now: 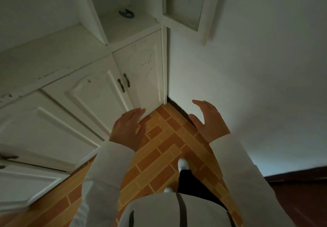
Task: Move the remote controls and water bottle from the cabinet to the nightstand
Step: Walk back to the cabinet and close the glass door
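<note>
Both hands hang in front of the person over the tiled floor [159, 156], each held flat with fingers straight and nothing in them: the left hand [127, 128] near the white cabinet [99, 92], the right hand [209, 120] near the wall [247, 67]. No remote controls or water bottle are in sight; a small blue object [126, 13] lies in the cabinet's open shelf.

So I count two hands, left hand [128, 126] and right hand [207, 120], both holding nothing. One white cabinet [79, 53] with two dark door handles [123, 83] side by side, plus one small blue thing [126, 13] in the open shelf. Two white shoes [183, 164] on the tiled floor [159, 149].
</note>
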